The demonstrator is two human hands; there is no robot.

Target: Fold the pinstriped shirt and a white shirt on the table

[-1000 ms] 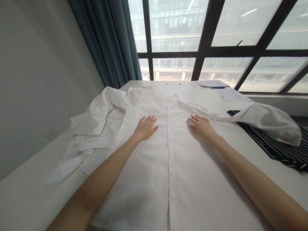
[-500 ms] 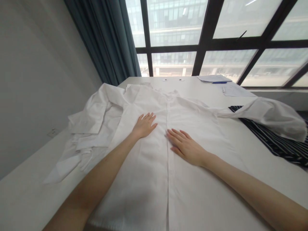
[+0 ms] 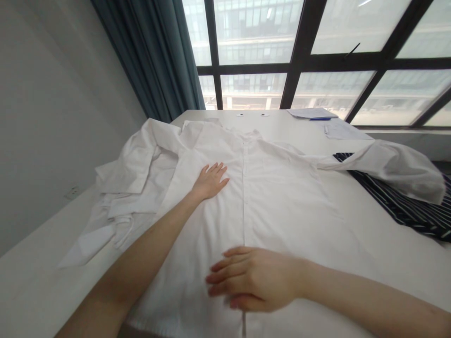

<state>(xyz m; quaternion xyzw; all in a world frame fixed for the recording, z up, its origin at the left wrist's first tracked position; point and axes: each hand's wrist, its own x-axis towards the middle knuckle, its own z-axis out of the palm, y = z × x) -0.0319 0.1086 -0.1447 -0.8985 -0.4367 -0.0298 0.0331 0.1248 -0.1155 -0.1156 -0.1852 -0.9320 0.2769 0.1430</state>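
Note:
A white long-sleeved shirt (image 3: 282, 206) lies spread front side up, its collar toward the window and its button placket running down the middle. My left hand (image 3: 210, 182) rests flat on the chest, left of the placket, fingers spread. Lower down, my right hand (image 3: 252, 279) is over the placket near the hem, fingers stretched out to the left and slightly blurred. Neither hand grasps anything. Soft creases run through the cloth below my left hand. The right-hand sleeve reaches out across a black striped cloth, while the left-hand sleeve is bent beside other white fabric.
The shirt is on a white table (image 3: 355, 192). Crumpled white cloth (image 3: 141, 206) lies at the left, a black striped cloth (image 3: 398, 206) at the right. Papers (image 3: 312, 113) and a blue pen (image 3: 320, 119) are at the far edge, before the window. A blue curtain (image 3: 169, 61) hangs beyond.
My right hand has moved from the middle of the shirt down along the placket toward me. My left hand has stayed in place on the chest.

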